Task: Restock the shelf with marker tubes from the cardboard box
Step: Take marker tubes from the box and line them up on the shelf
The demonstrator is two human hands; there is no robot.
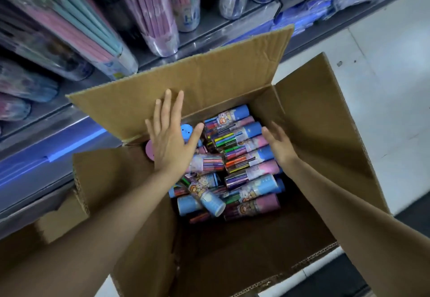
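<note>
Both hands reach down over an open cardboard box point(314, 133) that stands on the floor beside a shelf point(209, 38). The left hand point(171, 138) is spread flat with its fingers apart, palm down, and holds nothing; its fingertips lie over the raised far flap point(186, 82) of the box, and its palm hovers above the left end of the pile inside. The right hand point(278, 144) is also open, fingers loosely extended, empty, and sits at the right side of the pile near the inner wall of the box; whether it touches anything I cannot tell. Between and below the two hands lie the marker tubes point(242, 157), clear cylinders with blue or pink ends and coloured pens showing through, mostly stacked on their sides in rows running from one hand toward the other. Nearer the person than the left hand, one tube point(204, 194) lies slanted across the others with its pale blue end pointing toward the near side of the box. Just under the left hand a round blue cap point(187, 131) and a round pink cap point(150, 150) face upward. The near half of the box floor, below both forearms, is bare cardboard. Beyond the left hand's fingertips, past the flap, the shelf carries tall clear tubes of pink and green pencils point(69, 31), blurred. To the right of the right hand, outside the box, is pale tiled floor point(384, 87).
</note>
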